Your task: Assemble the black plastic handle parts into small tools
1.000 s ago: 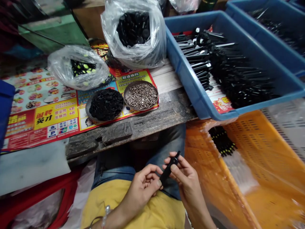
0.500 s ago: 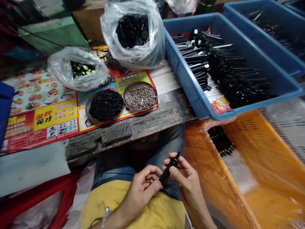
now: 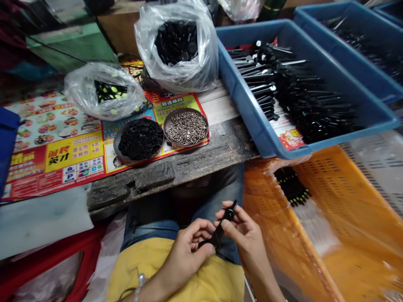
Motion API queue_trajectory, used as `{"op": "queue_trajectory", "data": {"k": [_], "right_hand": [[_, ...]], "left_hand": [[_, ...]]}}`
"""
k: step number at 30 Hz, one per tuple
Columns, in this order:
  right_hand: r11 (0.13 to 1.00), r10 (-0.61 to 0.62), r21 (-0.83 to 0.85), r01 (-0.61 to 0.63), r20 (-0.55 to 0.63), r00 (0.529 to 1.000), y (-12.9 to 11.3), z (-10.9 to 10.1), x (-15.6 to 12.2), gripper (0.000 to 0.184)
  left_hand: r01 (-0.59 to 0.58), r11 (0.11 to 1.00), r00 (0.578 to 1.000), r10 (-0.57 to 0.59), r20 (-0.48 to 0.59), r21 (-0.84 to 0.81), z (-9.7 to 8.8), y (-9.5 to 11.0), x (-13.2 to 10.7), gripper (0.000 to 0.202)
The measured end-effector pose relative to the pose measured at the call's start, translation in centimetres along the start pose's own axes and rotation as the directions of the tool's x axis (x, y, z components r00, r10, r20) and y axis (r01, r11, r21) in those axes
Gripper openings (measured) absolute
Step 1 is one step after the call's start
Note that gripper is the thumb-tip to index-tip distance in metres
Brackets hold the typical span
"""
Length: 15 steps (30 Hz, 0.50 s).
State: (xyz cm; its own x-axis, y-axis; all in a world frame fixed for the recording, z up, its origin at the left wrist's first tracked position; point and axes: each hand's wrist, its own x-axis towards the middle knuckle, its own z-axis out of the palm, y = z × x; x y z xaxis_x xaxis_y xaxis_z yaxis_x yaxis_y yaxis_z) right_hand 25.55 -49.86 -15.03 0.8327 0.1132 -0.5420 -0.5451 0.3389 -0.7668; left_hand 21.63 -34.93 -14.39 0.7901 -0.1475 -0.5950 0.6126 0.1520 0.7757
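Note:
Over my lap, both hands hold one slim black plastic part [image 3: 224, 221]. My left hand [image 3: 188, 248] pinches its lower end with fingers curled. My right hand [image 3: 243, 230] grips the upper end, thumb pressed near the round tip. On the wooden bench ahead sit a round dish of small metal screws [image 3: 186, 126] and a dish of black round caps [image 3: 140, 138]. A blue bin [image 3: 252, 105] at the right holds several similar black parts [image 3: 302, 96].
Two clear plastic bags stand at the back: one with black caps [image 3: 176, 42], one with black-and-yellow pieces [image 3: 105, 91]. An orange crate [image 3: 333, 226] lined with plastic sits at my right and holds a few black parts [image 3: 291, 186]. A printed flyer [image 3: 56, 147] covers the bench.
My left hand has slid slightly down and closed tighter on the part's lower end. The part and right hand stay nearly in place.

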Motion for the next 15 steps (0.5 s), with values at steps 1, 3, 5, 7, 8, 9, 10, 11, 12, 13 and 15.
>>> {"op": "queue_trajectory", "data": {"k": [1, 3, 5, 7, 8, 9, 10, 11, 12, 13, 15], "right_hand": [[1.0, 0.002, 0.0, -0.002, -0.001, 1.0, 0.01, 0.0, 0.0, 0.034], [1.0, 0.006, 0.002, -0.006, -0.003, 1.0, 0.03, 0.01, 0.0, 0.034], [1.0, 0.012, 0.01, -0.012, -0.003, 1.0, 0.05, 0.0, 0.01, 0.034], [1.0, 0.016, 0.02, -0.015, -0.006, 1.0, 0.06, 0.0, 0.04, 0.034], [1.0, 0.017, 0.023, -0.017, -0.008, 1.0, 0.07, -0.01, 0.06, 0.034], [1.0, 0.019, 0.024, -0.019, -0.009, 1.0, 0.08, -0.01, 0.07, 0.035], [1.0, 0.021, 0.024, -0.02, -0.009, 1.0, 0.09, -0.02, 0.09, 0.035], [1.0, 0.022, 0.022, -0.021, -0.01, 1.0, 0.1, -0.03, 0.1, 0.035], [1.0, 0.023, 0.019, -0.023, -0.012, 1.0, 0.11, -0.04, 0.11, 0.035], [1.0, 0.023, 0.017, -0.023, -0.014, 1.0, 0.13, -0.06, 0.12, 0.035], [1.0, 0.022, 0.019, -0.022, -0.016, 1.0, 0.14, -0.09, 0.13, 0.035]], "left_hand": [[-0.005, 1.0, 1.0, 0.005, -0.002, 0.006, -0.04, -0.01, 0.01, 0.022], [-0.016, 1.0, 1.0, 0.017, -0.005, 0.016, -0.09, -0.03, 0.02, 0.022], [-0.025, 1.0, 1.0, 0.025, -0.003, 0.018, -0.11, -0.06, 0.03, 0.021], [-0.026, 1.0, 1.0, 0.026, 0.001, 0.016, -0.08, -0.07, 0.02, 0.021], [-0.023, 1.0, 1.0, 0.023, 0.001, 0.013, -0.05, -0.06, 0.01, 0.022], [-0.019, 1.0, 1.0, 0.019, 0.0, 0.013, -0.02, -0.04, 0.0, 0.022], [-0.016, 1.0, 1.0, 0.016, 0.0, 0.012, 0.02, -0.01, -0.01, 0.022], [-0.014, 1.0, 1.0, 0.014, 0.001, 0.01, 0.04, 0.02, -0.02, 0.022], [-0.013, 1.0, 1.0, 0.013, -0.001, 0.009, 0.06, 0.05, -0.03, 0.022], [-0.013, 1.0, 1.0, 0.013, 0.0, 0.006, 0.07, 0.06, -0.03, 0.022], [-0.016, 1.0, 1.0, 0.016, 0.002, -0.005, 0.06, 0.05, -0.02, 0.021]]}}
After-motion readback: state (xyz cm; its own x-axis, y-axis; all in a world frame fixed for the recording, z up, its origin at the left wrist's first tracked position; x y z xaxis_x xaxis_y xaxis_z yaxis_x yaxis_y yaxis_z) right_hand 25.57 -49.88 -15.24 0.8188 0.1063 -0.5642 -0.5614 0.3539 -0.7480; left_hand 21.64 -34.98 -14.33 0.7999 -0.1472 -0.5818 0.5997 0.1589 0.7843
